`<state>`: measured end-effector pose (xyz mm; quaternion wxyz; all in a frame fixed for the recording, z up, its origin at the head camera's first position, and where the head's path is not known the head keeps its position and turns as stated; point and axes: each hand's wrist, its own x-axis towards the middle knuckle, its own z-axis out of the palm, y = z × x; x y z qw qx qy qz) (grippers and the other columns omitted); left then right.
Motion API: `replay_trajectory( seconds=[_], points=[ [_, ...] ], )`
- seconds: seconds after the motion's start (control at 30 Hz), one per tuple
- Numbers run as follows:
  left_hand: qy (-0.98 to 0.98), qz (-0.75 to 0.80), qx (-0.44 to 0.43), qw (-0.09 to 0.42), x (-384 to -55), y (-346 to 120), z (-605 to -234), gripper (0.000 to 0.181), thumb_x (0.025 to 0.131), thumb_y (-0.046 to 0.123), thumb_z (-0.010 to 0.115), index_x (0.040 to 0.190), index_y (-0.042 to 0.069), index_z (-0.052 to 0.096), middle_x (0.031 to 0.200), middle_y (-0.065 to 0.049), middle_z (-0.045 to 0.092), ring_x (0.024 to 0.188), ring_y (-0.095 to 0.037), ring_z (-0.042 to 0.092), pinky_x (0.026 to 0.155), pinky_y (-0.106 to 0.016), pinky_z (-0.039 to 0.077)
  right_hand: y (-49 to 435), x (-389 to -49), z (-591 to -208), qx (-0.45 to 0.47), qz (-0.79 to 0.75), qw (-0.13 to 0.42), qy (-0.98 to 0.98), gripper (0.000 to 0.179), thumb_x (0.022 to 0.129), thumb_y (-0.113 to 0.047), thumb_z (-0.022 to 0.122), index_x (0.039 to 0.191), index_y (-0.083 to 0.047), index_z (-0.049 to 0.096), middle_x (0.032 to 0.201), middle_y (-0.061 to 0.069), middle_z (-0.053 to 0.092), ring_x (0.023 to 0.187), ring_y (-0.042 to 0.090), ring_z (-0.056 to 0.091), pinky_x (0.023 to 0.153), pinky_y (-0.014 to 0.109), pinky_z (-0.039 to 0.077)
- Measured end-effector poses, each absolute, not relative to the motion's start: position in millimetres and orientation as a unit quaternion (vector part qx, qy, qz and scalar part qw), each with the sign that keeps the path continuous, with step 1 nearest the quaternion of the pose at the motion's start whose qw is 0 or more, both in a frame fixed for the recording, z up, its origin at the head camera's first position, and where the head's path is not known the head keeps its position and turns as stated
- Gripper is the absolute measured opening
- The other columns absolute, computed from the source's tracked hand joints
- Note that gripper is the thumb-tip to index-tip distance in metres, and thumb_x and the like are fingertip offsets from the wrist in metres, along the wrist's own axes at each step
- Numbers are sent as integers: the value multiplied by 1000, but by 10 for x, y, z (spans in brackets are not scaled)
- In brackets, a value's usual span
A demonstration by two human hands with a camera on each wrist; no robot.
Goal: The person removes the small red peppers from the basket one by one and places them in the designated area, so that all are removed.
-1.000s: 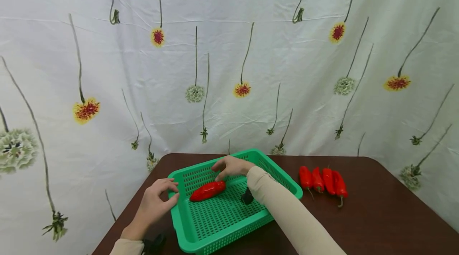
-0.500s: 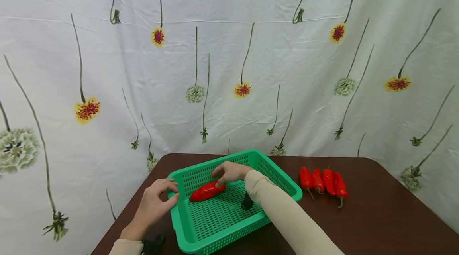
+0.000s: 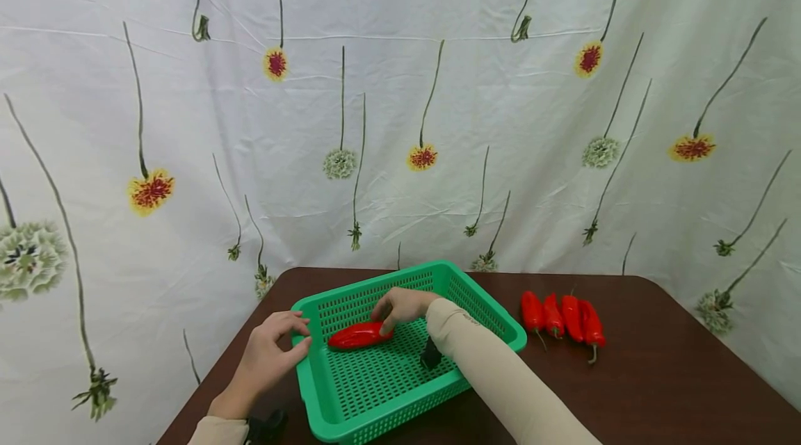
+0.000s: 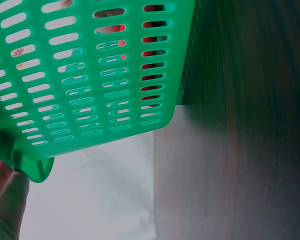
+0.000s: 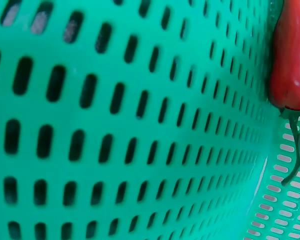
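A glossy red chili pepper (image 3: pixel 357 336) lies in the far left part of a green slotted plastic basket (image 3: pixel 388 409). My right hand (image 3: pixel 400 304) reaches into the basket and grips the pepper's right end between thumb and fingers. In the right wrist view the pepper (image 5: pixel 292 65) shows at the right edge, its curved green stem hanging down beside a fingertip. Whether a second pepper lies against it cannot be told. My left hand (image 3: pixel 272 348) is at the basket's left rim, thumb and fingers about the edge; the left wrist view shows its fingers (image 4: pixel 12 200) against that rim.
Several red chili peppers (image 3: pixel 563 316) with stems lie in a row on the dark brown table (image 3: pixel 651 361), right of the basket. A white flower-printed cloth (image 3: pixel 400 104) hangs behind the table. A black wrist device (image 3: pixel 430 354) sits under my right wrist, over the basket floor.
My right hand has lowered from above the pepper onto its right end and taken hold of it. The pepper has turned slightly. My left hand stays at the rim.
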<state>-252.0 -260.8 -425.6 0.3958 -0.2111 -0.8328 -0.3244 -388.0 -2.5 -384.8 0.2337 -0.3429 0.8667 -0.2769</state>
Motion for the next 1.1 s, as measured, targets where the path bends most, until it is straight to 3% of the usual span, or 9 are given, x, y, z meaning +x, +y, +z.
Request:
replay_trajectory(
  seconds=[0.6,1.1],
  points=[
    [-829,-327,-220,397,-2538,-2617,-4265,26,72,-7,79,80,17,70,96,-5,74,105,-25,63,79,-31,58,-47,-3836,-3892,-370,-199,234,877,32,87,-13,76,119,-10,72,108,-2,73,90,5,62,82,23,52],
    [-825,-329,-222,401,-2537,-2623,-4263,26,72,-8,78,80,15,71,95,-6,74,105,-24,64,81,-24,56,-37,-3815,-3875,-375,-208,272,861,30,88,-13,76,117,-10,72,108,-4,71,92,6,62,82,24,54]
  ],
)
